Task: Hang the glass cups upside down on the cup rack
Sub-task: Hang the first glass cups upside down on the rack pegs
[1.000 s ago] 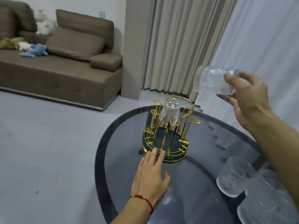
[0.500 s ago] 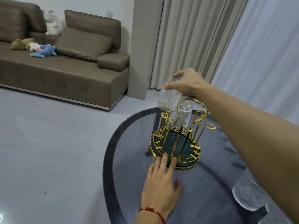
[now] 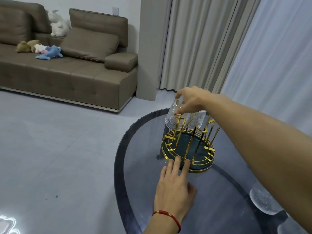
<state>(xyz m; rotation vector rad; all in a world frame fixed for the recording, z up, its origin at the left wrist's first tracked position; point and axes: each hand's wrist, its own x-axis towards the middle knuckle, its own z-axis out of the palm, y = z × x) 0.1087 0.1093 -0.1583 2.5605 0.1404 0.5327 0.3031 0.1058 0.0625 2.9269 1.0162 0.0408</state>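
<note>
1. Right hand (image 3: 192, 98) fingers (image 3: 180, 100) pinch the base of an upside-down glass cup (image 3: 174, 118), mouth down over a gold prong of the cup rack (image 3: 189, 149).
2. Second cup (image 3: 196, 121) hangs inverted just behind it.
3. Left hand (image 3: 173, 188) flat and open on the counter (image 3: 128, 166), fingertips touching the rack base, holding nothing.
4. Spare glass (image 3: 263, 201) sits near the counter's right edge.

left hand (image 3: 173, 188): red cord bracelet, gold bead | arms: bare, sleeveless

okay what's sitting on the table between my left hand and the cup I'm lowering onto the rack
In the head view, the gold cup rack stands between your left hand and the glass cup held in your right hand.
</note>
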